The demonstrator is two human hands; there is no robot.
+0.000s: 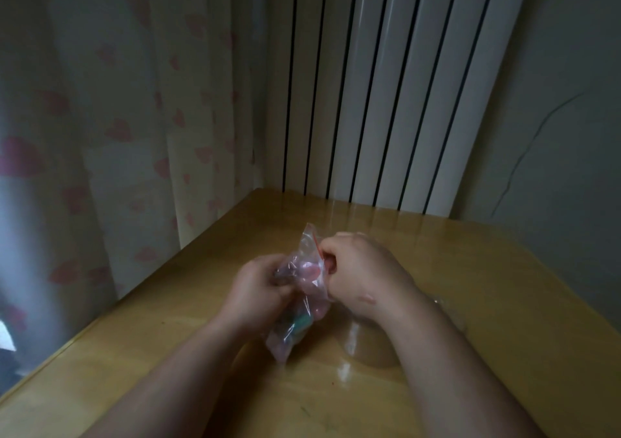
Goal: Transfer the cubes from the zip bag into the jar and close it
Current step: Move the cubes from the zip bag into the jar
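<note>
Gripping the zip bag (302, 293) at frame centre, my left hand (258, 290) clasps its middle and my right hand (359, 269) pinches the red seal. I judge a sudden tug could scatter cubes (311, 271) past the jar (371, 350), which stands just below my right wrist.

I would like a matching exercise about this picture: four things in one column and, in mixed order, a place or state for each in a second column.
Things:
1. zip bag
2. jar
3. curtain
4. slatted panel

Places or states:
a. clear, on the table, right of the bag's lower end
b. white, behind the table's far edge
c. gripped by the left hand and the right hand
d. hangs at the left, printed with pink hearts

Pairs: 1-c, 2-a, 3-d, 4-b
</note>
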